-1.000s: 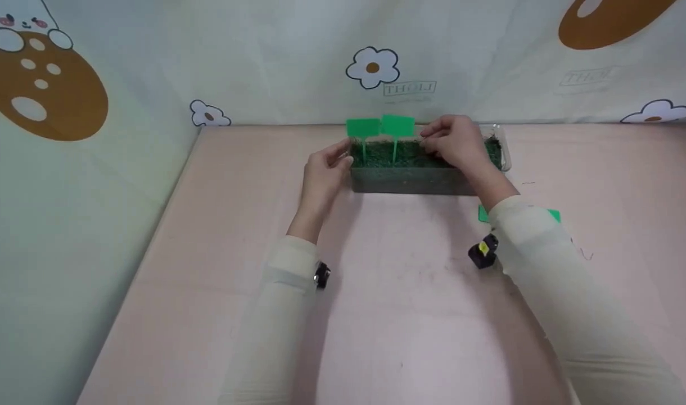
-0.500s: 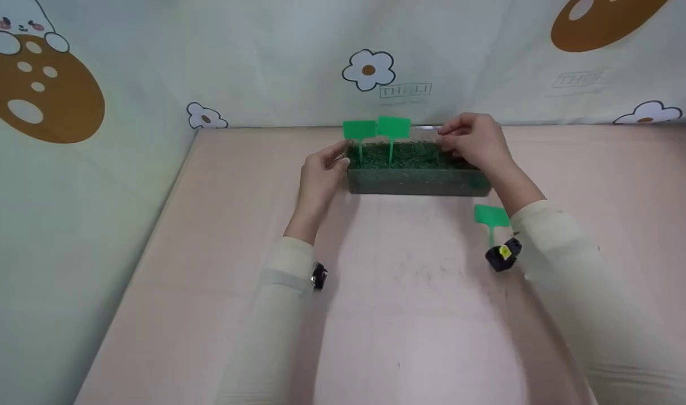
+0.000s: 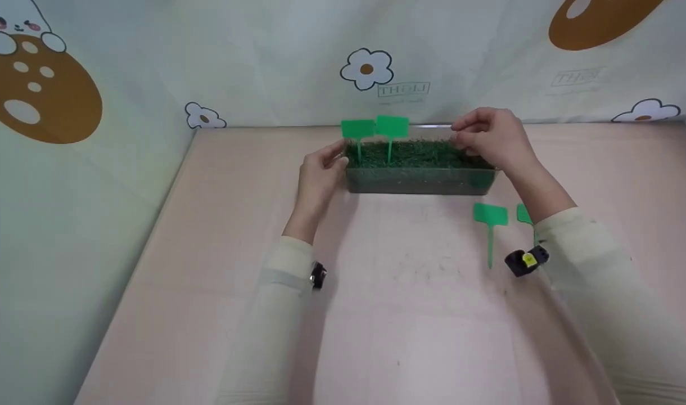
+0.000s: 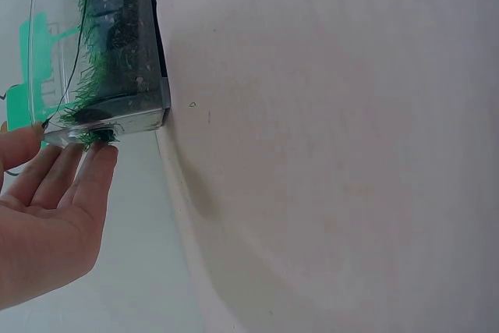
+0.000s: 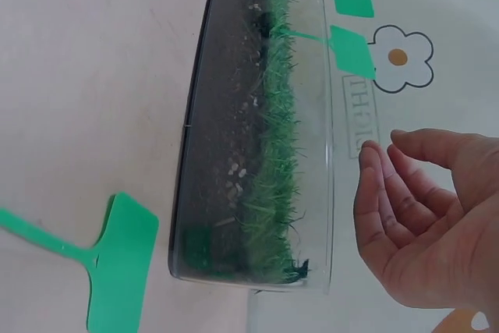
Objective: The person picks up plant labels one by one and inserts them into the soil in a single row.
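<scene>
A long clear plastic planter box (image 3: 422, 181) of dark soil and green grass (image 3: 424, 152) stands at the back of the table. My left hand (image 3: 322, 174) touches its left end, fingers on the end wall and thumb by the rim, as the left wrist view (image 4: 58, 204) also shows. Two green T-shaped plant labels (image 3: 357, 129) (image 3: 392, 126) stand upright in the grass toward the left. Above the right part of the box hovers my right hand (image 3: 500, 138); the right wrist view shows its loosely bent fingers (image 5: 373, 200) holding nothing, apart from the box.
Another green plant label (image 3: 490, 215) lies on the pink tabletop (image 3: 410, 315) in front of the box's right end. A further label (image 3: 523, 214) lies beside it, partly hidden by the right forearm. A patterned cloth wall (image 3: 275, 73) rises right behind the box.
My right hand has moved to the right over the grass, away from the standing labels, uncovering the loose labels on the table. The left hand keeps its place at the box's left end.
</scene>
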Demonstrator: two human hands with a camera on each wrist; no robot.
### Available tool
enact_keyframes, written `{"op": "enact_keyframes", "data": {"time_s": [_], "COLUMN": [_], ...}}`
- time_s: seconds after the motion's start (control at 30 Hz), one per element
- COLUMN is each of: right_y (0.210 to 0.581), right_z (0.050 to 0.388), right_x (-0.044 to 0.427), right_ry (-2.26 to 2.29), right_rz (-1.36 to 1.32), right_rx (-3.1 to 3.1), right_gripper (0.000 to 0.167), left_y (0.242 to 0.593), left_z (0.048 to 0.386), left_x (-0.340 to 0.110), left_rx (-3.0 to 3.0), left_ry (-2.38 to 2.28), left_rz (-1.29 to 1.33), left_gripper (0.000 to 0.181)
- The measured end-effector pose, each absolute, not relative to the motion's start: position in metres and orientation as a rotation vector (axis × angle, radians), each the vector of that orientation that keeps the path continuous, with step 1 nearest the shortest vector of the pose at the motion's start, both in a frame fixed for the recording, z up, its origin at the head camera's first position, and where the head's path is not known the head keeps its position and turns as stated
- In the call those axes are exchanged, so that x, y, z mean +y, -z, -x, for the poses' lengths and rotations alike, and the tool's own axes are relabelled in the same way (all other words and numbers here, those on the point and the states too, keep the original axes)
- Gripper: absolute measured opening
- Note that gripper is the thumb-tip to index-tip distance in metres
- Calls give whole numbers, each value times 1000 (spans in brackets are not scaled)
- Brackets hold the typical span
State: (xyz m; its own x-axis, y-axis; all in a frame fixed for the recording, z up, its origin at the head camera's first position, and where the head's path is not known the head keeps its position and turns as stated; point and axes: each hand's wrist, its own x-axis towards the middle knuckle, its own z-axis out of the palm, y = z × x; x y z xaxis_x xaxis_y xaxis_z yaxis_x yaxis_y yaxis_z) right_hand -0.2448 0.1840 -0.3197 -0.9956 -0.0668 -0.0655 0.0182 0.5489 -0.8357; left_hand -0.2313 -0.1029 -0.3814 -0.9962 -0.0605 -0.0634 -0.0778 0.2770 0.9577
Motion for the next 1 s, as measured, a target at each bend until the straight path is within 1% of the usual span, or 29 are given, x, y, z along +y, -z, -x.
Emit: {"op": "enact_keyframes", "data": {"time_s": [0.33,0.7,1.0], "right_y": [320,322,327], "right_z": [228,211,195], "right_x": [195,202,210], "right_ry": [1384,1257,1019], "right_rz": [68,98,159], "right_rx": [2717,2753,2776], "right_gripper": [27,25,34], "left_y": [382,382,381], "left_z": [233,234,233], "left_x": [-104,-105,-105], "left_rx": [2522,2509,2509], "left_ry": [-1852,-1866,-1868], "left_rz": [132,145,131], "left_gripper": [41,40,40]}}
